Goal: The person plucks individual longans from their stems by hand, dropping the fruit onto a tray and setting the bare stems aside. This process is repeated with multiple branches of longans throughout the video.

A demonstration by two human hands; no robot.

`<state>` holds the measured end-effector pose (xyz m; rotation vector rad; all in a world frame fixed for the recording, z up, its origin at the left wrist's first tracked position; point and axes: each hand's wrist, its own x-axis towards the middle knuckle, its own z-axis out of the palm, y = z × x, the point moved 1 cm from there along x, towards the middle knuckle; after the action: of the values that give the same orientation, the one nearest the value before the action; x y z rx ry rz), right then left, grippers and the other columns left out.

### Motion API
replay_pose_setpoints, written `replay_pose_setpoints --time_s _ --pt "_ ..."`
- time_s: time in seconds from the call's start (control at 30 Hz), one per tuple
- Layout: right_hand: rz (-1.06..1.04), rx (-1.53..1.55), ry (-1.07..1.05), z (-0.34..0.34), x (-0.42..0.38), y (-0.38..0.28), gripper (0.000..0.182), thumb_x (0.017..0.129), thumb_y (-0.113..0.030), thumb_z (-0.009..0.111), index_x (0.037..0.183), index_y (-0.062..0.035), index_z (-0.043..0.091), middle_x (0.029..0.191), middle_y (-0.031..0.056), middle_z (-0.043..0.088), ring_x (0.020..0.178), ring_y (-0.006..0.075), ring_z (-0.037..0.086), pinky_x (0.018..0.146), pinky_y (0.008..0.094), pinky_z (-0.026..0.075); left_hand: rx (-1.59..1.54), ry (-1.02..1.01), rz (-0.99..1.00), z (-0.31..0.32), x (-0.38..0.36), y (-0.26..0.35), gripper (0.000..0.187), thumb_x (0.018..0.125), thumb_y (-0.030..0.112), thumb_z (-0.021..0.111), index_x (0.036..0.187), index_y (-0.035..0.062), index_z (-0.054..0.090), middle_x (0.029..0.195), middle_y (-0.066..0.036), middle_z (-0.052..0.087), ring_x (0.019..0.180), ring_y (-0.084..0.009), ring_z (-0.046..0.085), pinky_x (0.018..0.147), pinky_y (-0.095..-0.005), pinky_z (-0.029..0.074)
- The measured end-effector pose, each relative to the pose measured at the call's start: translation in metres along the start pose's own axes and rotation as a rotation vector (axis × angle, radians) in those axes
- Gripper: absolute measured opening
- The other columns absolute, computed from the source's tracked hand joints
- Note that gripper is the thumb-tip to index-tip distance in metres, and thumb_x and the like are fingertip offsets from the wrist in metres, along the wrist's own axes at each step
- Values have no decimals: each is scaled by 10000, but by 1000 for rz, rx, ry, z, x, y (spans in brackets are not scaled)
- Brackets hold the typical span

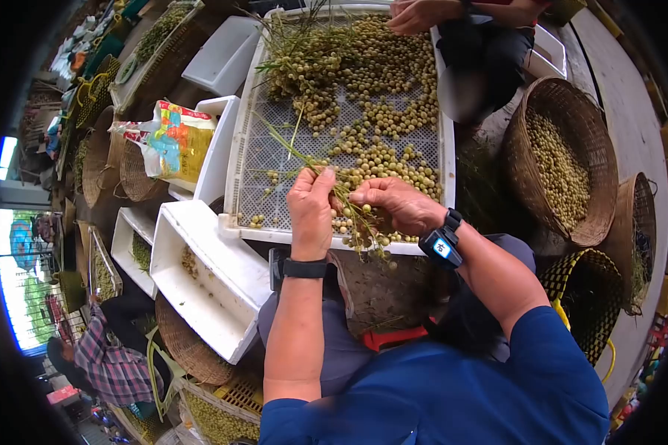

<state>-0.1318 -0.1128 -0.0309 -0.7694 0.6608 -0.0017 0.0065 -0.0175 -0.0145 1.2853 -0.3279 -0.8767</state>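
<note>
A sprig of small round yellow-green fruit (365,236) hangs over the near edge of a white mesh tray (237,174). My left hand (312,208) is closed around the sprig's green stems, which stick up past the thumb. Just right of it, my right hand (399,203) is closed, thumb and fingers pinching at the same sprig; whether a single fruit is between them is hidden. Loose fruit (390,159) lies on the mesh beyond my hands. A heap of stemmed bunches (308,63) covers the tray's far left part.
Another person's hand (423,15) reaches over the tray's far right corner. To the right stands a wicker basket (523,178) of fruit. White foam boxes (200,285) and a printed plastic bag (178,144) are at left. Another person (119,348) sits at lower left.
</note>
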Motion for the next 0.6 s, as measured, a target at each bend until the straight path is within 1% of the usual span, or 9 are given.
replay_pose_setpoints --time_s 0.13,0.23,0.3,0.37,0.4,0.43,0.5,0.53,0.6 --pt "-36 72 -48 -3 -3 0 175 950 -246 688 952 -82 626 838 -19 603 707 83 566 575 284 525 -66 31 9 1 0 -1 119 976 134 602 873 77 586 725 31 554 542 -31 451 486 -191 392" --pt "-73 202 -25 4 -5 1 250 963 -310 664 978 -65 620 857 -6 598 756 95 579 585 314 546 -71 40 9 2 2 -3 117 976 137 605 879 75 589 730 36 551 548 -29 450 488 -190 389" --pt "-43 180 -4 3 -10 -3 292 955 -352 672 956 -63 633 890 -4 605 783 102 568 645 298 515 -35 16 23 0 5 -5 120 977 139 605 878 73 588 733 41 548 551 -28 449 490 -190 388" --pt "-182 -89 -24 0 -1 0 308 930 -369 705 931 -67 647 868 -2 607 785 103 547 705 269 458 2 -5 37 -1 4 -5 124 978 141 606 877 71 587 735 45 544 554 -28 449 492 -190 388" --pt "-133 -80 -82 3 -5 -3 246 922 -308 725 897 -78 644 822 -6 597 767 100 528 739 246 409 44 -29 26 -1 2 -4 126 980 142 607 878 70 588 734 49 540 556 -27 450 493 -190 387" --pt "-132 -78 -79 1 -4 0 246 922 -308 725 897 -78 644 822 -6 597 767 100 528 739 246 409 85 -52 14 0 1 -3 128 982 143 607 878 69 588 733 53 536 559 -26 451 494 -189 386" --pt "-130 -47 -143 -4 0 7 195 910 -245 742 884 -81 639 799 -5 602 766 95 538 701 247 428 94 -63 25 2 -1 -2 117 973 149 622 884 77 597 740 50 546 560 -26 451 502 -187 378" --pt "-23 34 -114 -9 1 9 159 910 -196 736 896 -78 631 830 -3 621 784 99 568 668 261 466 102 -72 41 2 -2 -2 108 965 156 637 890 85 605 746 47 556 561 -25 450 511 -184 370" --pt "-46 68 -113 -11 -2 7 161 910 -197 735 918 -75 629 846 0 626 793 104 582 659 275 490 55 -43 50 3 -3 -1 106 965 156 637 896 82 603 744 45 554 559 -28 450 512 -188 372"
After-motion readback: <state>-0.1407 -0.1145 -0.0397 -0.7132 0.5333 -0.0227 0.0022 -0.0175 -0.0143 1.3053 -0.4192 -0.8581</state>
